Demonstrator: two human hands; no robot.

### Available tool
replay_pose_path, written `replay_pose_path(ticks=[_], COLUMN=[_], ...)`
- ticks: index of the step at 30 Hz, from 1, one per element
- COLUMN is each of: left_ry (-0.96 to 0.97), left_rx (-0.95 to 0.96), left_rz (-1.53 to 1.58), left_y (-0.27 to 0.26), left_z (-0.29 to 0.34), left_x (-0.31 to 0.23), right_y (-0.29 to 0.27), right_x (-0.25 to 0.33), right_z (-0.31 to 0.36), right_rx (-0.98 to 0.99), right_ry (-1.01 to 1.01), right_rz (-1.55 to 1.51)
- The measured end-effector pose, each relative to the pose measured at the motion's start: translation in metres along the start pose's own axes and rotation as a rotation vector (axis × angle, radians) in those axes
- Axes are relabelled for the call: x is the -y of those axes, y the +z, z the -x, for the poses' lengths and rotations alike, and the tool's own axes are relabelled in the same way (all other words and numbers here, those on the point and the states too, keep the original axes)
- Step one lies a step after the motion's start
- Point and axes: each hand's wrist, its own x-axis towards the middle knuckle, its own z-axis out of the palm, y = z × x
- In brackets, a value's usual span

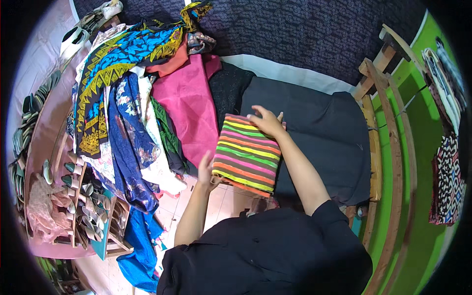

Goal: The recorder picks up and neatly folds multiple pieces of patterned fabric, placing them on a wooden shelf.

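A folded striped cloth (247, 153) in yellow, orange, green, pink and dark brown lies in front of me, partly over the near left edge of a black-covered flat surface (319, 132). Along the cloth's left edge, my left hand (205, 172) is open, its fingers stretched upward and slightly blurred. My right hand (267, 122) rests at the far right corner of the cloth, open with the fingers apart. Some of its fingers are hidden behind the hand. Left of the striped cloth hangs a plain pink cloth (189, 103).
A heap of clothes includes a blue, yellow and black patterned cloth (132, 54) and a navy floral one (130, 132). Shoe racks with several shoes (93, 216) stand at the left. Wooden rails (393, 128) run along the green right wall, where folded fabrics (448, 172) hang.
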Motion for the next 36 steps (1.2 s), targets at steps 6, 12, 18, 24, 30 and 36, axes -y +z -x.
replay_pose_path(ticks=[6,12,18,24,30,36], left_ry=[0.304,0.516,0.436,0.521,0.518,0.577], left_rx=[-0.021,-0.447,-0.57,-0.637,-0.591,-0.608], left_rz=[-0.749,-1.706,-1.787,-1.76,-1.722,-1.736], left_y=[0.032,0.038,0.032,0.021,0.018,0.016], left_z=[-0.006,-0.011,-0.008,-0.011,-0.011,-0.011], left_x=[-0.008,-0.02,-0.007,0.002,-0.002,0.001], right_y=[-0.002,0.012,0.04,0.036,0.016,0.02], right_x=[-0.013,-0.011,-0.013,-0.034,-0.049,-0.024], right_z=[0.002,0.017,0.059,0.069,0.098,0.087], right_rx=[0.029,-0.197,-0.209,-0.365,-0.408,-0.456], right_ry=[-0.051,-0.045,-0.396,-0.232,0.275,0.281], right_rz=[0.089,0.385,0.543,0.364,0.216,-0.205])
